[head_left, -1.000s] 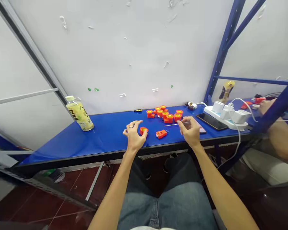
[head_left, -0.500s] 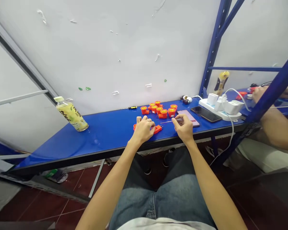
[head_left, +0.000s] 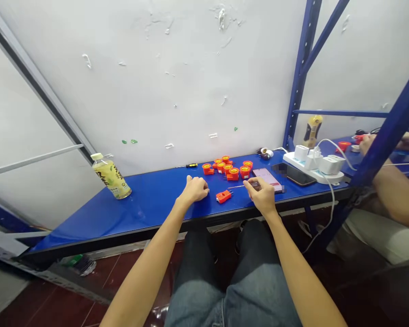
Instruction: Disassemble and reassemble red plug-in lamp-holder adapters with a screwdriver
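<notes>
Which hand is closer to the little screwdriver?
The left hand is nearer, just in front of the screwdriver; the right hand is farther off to its right.

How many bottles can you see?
2. A clear bottle of yellow drink stands at the left end of the blue bench, and a yellow bottle stands behind the white power strip. A blurry thing on the floor might be another.

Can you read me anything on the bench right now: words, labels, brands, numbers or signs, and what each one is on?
The plastic bottle of yellow drink: dark label lettering, too blurred to read.
The yellow bottle behind the power strip: label too small to read.
The pink-screened phone: screen content too small to read.
The orange plug body: no readable marking.
</notes>
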The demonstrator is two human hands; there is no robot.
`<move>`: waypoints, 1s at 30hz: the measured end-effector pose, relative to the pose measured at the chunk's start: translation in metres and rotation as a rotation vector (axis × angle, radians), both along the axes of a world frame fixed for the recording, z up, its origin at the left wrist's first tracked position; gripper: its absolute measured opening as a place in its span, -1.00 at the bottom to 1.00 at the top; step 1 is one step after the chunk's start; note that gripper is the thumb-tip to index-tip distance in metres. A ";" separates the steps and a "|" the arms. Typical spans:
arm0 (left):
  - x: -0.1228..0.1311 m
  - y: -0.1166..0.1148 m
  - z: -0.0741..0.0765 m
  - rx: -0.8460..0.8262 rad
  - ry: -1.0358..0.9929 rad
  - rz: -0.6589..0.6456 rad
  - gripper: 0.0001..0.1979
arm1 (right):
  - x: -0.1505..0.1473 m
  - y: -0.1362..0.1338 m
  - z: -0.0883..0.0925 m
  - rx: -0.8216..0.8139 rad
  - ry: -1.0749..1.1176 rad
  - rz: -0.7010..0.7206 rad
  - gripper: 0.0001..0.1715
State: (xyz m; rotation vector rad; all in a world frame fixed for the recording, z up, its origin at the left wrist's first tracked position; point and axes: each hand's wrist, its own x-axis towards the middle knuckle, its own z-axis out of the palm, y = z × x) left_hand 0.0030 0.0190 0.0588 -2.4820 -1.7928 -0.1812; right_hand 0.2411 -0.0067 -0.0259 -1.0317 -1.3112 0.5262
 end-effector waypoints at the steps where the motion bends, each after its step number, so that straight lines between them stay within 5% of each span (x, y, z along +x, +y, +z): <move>1: 0.002 -0.001 0.002 -0.003 -0.018 -0.003 -0.67 | 0.000 0.000 0.000 -0.007 0.006 0.005 -0.68; 9: 0.038 -0.023 -0.015 -0.059 -0.272 -0.146 -0.71 | 0.000 -0.003 0.003 -0.038 0.172 -0.036 -0.67; 15: 0.048 -0.022 -0.033 -0.165 -0.669 -0.136 -0.70 | 0.015 -0.027 -0.008 -0.064 0.272 -0.087 -0.58; 22: 0.065 -0.021 -0.048 -0.361 -1.089 -0.165 -0.67 | 0.019 -0.033 -0.010 -0.040 0.085 -0.052 -0.68; 30: 0.065 -0.023 -0.048 -0.359 -1.176 -0.134 -0.68 | 0.021 -0.032 -0.003 -0.142 -0.157 -0.015 -0.65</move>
